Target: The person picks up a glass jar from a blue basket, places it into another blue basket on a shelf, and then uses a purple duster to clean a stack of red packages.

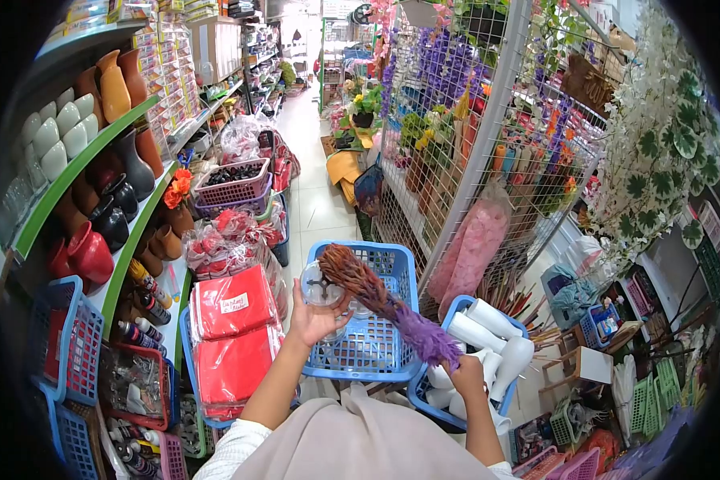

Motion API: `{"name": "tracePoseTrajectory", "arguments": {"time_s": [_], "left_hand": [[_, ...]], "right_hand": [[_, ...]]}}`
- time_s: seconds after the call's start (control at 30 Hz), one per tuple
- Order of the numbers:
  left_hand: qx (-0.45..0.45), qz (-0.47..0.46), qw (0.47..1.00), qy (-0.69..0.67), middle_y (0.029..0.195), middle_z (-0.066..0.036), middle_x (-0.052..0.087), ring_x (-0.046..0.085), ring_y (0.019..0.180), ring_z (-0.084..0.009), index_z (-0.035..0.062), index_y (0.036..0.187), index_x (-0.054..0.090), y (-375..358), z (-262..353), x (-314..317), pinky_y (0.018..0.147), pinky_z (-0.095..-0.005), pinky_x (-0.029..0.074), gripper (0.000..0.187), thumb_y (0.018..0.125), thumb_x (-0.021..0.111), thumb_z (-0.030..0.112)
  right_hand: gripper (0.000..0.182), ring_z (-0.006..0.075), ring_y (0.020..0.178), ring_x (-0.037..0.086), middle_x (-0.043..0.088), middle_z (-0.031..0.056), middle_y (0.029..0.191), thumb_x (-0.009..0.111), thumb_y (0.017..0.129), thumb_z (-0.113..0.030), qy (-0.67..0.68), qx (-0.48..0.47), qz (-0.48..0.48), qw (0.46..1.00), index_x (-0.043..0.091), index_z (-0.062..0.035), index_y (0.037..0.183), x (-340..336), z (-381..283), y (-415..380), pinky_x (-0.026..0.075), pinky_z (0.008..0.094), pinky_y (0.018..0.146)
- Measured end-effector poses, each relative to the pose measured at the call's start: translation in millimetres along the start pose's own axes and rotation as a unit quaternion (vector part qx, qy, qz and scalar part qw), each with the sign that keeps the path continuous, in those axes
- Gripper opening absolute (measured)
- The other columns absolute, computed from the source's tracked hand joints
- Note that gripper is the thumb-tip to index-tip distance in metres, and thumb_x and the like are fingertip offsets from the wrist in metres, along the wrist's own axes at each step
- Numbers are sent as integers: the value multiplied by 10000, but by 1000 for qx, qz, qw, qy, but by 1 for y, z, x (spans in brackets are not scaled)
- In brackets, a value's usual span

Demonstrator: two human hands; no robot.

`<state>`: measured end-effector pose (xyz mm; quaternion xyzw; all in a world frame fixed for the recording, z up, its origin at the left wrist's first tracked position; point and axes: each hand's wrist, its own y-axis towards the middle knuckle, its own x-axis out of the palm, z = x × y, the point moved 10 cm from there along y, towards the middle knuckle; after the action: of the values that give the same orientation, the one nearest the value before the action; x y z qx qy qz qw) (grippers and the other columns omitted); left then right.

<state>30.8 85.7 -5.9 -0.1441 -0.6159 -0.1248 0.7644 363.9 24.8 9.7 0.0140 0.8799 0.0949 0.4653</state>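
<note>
In my left hand (308,322) is a clear, round glass-like piece (318,293) with a dark cross-shaped mark, held up over the blue plastic basket (404,250). My right hand (466,378) grips a feather duster (368,293) by its purple end. The duster slants up to the left, and its brown tip overlaps the clear piece's edge in this view. More clear pieces (361,310) lie in the blue basket, partly hidden behind the duster. Close to my right hand stands a second blue basket (466,302) filled with white vases (493,318).
Red plastic-wrapped packs (232,316) are stacked at my left. Beyond them, a pink basket (232,192) holds dark items. Shelves with vases (90,252) line the left side. A wire mesh rack (456,160) with artificial flowers rises at right. A tiled aisle (308,160) runs ahead.
</note>
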Motion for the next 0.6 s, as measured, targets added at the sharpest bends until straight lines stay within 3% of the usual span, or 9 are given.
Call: {"name": "tracePoseTrajectory", "arguments": {"time_s": [0.07, 0.1, 0.13, 0.2, 0.27, 0.33, 0.4, 0.53, 0.6], "left_hand": [[19, -2, 997, 80, 1350, -122, 481, 458, 1235, -313, 159, 1387, 414, -4, 4, -2, 1077, -577, 279, 935, 732, 453, 826], [27, 7, 998, -52, 1355, -125, 478, 470, 1226, -310, 165, 1409, 392, 6, 5, -10, 1064, -590, 284, 927, 751, 441, 816], [40, -29, 998, -37, 1334, -138, 488, 487, 1207, -310, 136, 1385, 410, -6, 3, 21, 1048, -586, 304, 895, 774, 453, 789], [74, 0, 991, 108, 1374, -163, 449, 447, 1263, -334, 131, 1322, 476, -9, 10, 16, 1071, -578, 281, 901, 727, 486, 806], [11, 60, 997, -56, 1414, -152, 409, 421, 1291, -337, 127, 1338, 455, -4, 4, -4, 1082, -574, 271, 911, 734, 475, 809], [1, 60, 995, -74, 1369, -141, 443, 408, 1293, -328, 144, 1355, 431, -1, 5, -12, 1073, -574, 279, 930, 723, 470, 826], [49, -34, 997, -43, 1295, -135, 485, 415, 1270, -313, 133, 1336, 445, 0, 15, 5, 1052, -565, 303, 946, 699, 503, 829], [29, 48, 998, -41, 1375, -123, 456, 396, 1293, -323, 125, 1317, 477, -8, 13, -8, 1067, -528, 299, 912, 720, 500, 814], [21, 9, 999, -45, 1358, -129, 471, 428, 1263, -333, 127, 1311, 481, -9, 11, 4, 1053, -521, 324, 908, 719, 499, 816]], "right_hand": [[415, 379, 666, 632, 639, 196, 691, 718, 736, -450, -26, -22, -35, 999, 702, -37, 759, 1, -12, -1, 496, 445, 611], [415, 379, 666, 632, 639, 196, 691, 718, 736, -450, -25, -20, -35, 999, 702, -37, 759, 2, -10, -1, 496, 445, 611], [417, 377, 665, 633, 641, 193, 692, 717, 737, -456, -36, -40, -43, 998, 703, -40, 760, 5, -10, 0, 496, 445, 611], [418, 375, 664, 634, 643, 190, 693, 716, 739, -462, -47, -60, -50, 996, 704, -44, 762, 5, -13, 1, 497, 445, 611], [412, 372, 661, 632, 643, 186, 695, 718, 732, -463, -51, 0, 1, 999, 706, -52, 762, -6, -5, 5, 497, 442, 608], [414, 374, 663, 630, 642, 186, 697, 720, 728, -464, -44, -13, 1, 999, 700, -51, 747, -2, -3, 3, 497, 441, 607], [412, 378, 667, 632, 646, 185, 700, 719, 734, -457, -48, -109, -38, 992, 693, -45, 734, 11, -13, -3, 497, 445, 609], [430, 385, 668, 628, 639, 195, 691, 748, 703, -451, -24, 8, 0, 1000, 683, -26, 715, 2, 19, 1, 491, 454, 602], [434, 386, 666, 628, 636, 199, 688, 752, 698, -445, -33, 8, 6, 999, 680, -17, 705, -1, 19, 0, 492, 452, 603]]}}
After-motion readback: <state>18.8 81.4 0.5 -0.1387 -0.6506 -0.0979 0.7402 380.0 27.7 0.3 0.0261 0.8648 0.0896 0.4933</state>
